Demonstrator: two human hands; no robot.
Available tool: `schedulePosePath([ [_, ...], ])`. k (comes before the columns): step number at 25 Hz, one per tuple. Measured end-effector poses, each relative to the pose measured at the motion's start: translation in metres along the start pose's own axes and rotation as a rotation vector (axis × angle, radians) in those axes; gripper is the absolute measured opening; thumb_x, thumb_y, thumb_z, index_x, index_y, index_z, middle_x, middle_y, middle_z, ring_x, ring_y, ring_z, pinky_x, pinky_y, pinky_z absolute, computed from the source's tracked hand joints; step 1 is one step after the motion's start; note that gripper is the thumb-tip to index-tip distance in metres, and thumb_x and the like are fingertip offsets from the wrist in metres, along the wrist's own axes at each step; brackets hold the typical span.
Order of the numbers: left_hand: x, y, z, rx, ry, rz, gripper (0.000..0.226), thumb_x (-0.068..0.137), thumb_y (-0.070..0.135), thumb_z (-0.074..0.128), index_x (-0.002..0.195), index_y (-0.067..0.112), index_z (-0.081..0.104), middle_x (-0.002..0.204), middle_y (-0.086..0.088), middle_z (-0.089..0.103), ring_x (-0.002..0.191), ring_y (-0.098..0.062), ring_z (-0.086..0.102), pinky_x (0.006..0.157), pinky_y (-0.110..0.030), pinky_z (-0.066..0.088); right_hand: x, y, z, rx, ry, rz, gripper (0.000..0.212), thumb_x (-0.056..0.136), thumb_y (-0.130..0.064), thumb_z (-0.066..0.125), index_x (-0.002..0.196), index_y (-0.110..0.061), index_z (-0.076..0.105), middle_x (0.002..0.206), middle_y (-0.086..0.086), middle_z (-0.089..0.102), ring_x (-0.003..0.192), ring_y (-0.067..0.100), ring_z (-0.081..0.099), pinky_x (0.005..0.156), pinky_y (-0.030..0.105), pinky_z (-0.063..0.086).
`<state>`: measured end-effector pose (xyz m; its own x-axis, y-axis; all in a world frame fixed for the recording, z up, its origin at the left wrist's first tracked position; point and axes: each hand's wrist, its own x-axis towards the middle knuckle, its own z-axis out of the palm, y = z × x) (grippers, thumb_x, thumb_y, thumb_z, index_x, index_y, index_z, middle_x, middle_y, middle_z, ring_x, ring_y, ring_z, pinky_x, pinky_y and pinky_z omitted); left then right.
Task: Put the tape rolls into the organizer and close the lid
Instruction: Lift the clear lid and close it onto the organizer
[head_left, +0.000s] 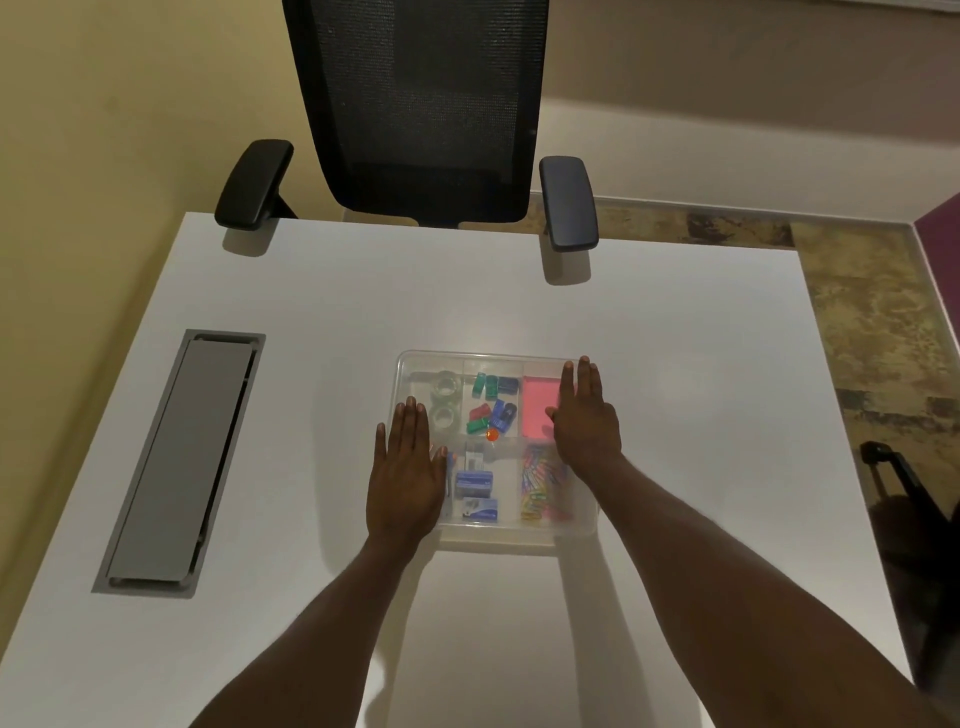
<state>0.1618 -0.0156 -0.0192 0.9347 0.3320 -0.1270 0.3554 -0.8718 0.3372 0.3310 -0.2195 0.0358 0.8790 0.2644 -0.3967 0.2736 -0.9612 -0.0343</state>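
A clear plastic organizer lies on the white desk, its clear lid resting on top. Two clear tape rolls sit in its far-left compartment, seen through the lid. My left hand lies flat, fingers together, on the lid's left side. My right hand lies flat on the lid's right side, over the pink sticky notes. Neither hand grips anything.
Other compartments hold coloured binder clips, staple boxes and paper clips. A black office chair stands at the desk's far edge. A grey cable hatch is set into the desk at left.
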Motion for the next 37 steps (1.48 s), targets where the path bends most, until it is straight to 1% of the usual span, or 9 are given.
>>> schedulePosePath([
  [7,0.001,0.014,-0.004,0.074,-0.007,-0.006,0.072,0.108,0.046,0.036,0.165,0.008,0.013,0.174,-0.011,0.006,0.162,-0.029,0.006,0.132,-0.055,0.010,0.000,0.001,0.002,-0.004,0.009,-0.011,0.078,0.107,-0.040,0.045,0.162,-0.010,0.000,0.171,0.013,-0.005,0.159,0.031,-0.001,0.110,0.044,0.046],
  [9,0.002,0.035,-0.006,0.097,-0.016,0.083,0.073,0.107,0.046,0.043,0.165,0.014,0.013,0.174,-0.014,0.005,0.162,-0.032,0.002,0.130,-0.060,0.009,0.000,0.002,-0.001,0.027,0.002,-0.025,0.077,0.107,-0.040,0.045,0.162,-0.011,0.000,0.171,0.013,-0.006,0.159,0.030,-0.001,0.118,0.047,0.037],
  [11,0.001,0.060,-0.004,0.086,-0.057,0.178,0.067,0.109,0.048,0.035,0.166,0.029,0.006,0.175,-0.006,-0.003,0.162,-0.028,-0.007,0.128,-0.064,0.006,-0.005,0.004,-0.001,0.041,0.014,-0.044,0.074,0.107,-0.042,0.041,0.163,-0.013,0.001,0.171,0.013,-0.006,0.159,0.030,-0.001,0.127,0.049,0.022],
  [13,-0.003,0.078,0.002,0.121,-0.109,0.156,0.063,0.109,0.054,0.023,0.164,0.038,-0.003,0.174,0.000,-0.012,0.161,-0.027,-0.015,0.126,-0.065,-0.001,-0.024,0.003,0.008,0.049,0.066,-0.069,0.070,0.108,-0.045,0.034,0.163,-0.014,0.005,0.171,0.012,-0.003,0.159,0.030,0.001,0.129,0.050,0.013],
  [19,-0.016,0.084,0.018,0.174,-0.096,0.072,0.067,0.108,0.057,0.027,0.164,0.037,-0.003,0.174,-0.001,-0.011,0.160,-0.030,-0.015,0.124,-0.069,0.001,-0.115,-0.001,0.070,0.146,0.199,-0.077,0.073,0.105,-0.055,0.000,0.160,-0.014,0.024,0.169,0.010,0.019,0.156,0.032,0.018,0.124,0.057,0.026],
  [29,-0.015,0.083,0.029,0.197,-0.069,0.071,0.071,0.104,0.065,0.028,0.165,0.036,0.007,0.175,-0.002,-0.001,0.162,-0.031,-0.002,0.124,-0.070,0.008,-0.117,0.009,0.091,0.253,0.317,-0.108,0.061,0.105,-0.045,0.046,0.156,-0.012,0.035,0.166,0.007,0.027,0.156,0.028,0.022,0.120,0.054,0.032],
  [32,-0.015,0.085,0.024,0.212,-0.116,0.062,0.071,0.103,0.067,0.022,0.164,0.038,0.000,0.175,0.000,-0.010,0.161,-0.030,-0.011,0.125,-0.069,0.000,-0.119,0.008,0.085,0.177,0.268,-0.102,0.061,0.107,-0.049,0.036,0.157,-0.014,0.032,0.167,0.008,0.025,0.156,0.030,0.019,0.121,0.056,0.028],
  [35,-0.014,0.087,0.014,0.196,-0.170,0.068,0.069,0.105,0.063,0.018,0.163,0.037,-0.008,0.172,0.002,-0.020,0.159,-0.028,-0.022,0.125,-0.067,-0.007,-0.119,0.008,0.076,0.097,0.186,-0.098,0.067,0.105,-0.055,0.012,0.160,-0.017,0.019,0.170,0.006,0.011,0.158,0.030,0.008,0.124,0.059,0.018],
  [37,-0.016,0.087,0.003,0.177,-0.190,0.079,0.068,0.106,0.060,0.017,0.163,0.036,-0.009,0.172,0.002,-0.022,0.159,-0.027,-0.022,0.125,-0.064,-0.008,-0.122,0.007,0.069,0.087,0.182,-0.104,0.068,0.104,-0.055,0.010,0.161,-0.018,0.017,0.170,0.007,0.008,0.158,0.030,0.006,0.125,0.062,0.014],
])
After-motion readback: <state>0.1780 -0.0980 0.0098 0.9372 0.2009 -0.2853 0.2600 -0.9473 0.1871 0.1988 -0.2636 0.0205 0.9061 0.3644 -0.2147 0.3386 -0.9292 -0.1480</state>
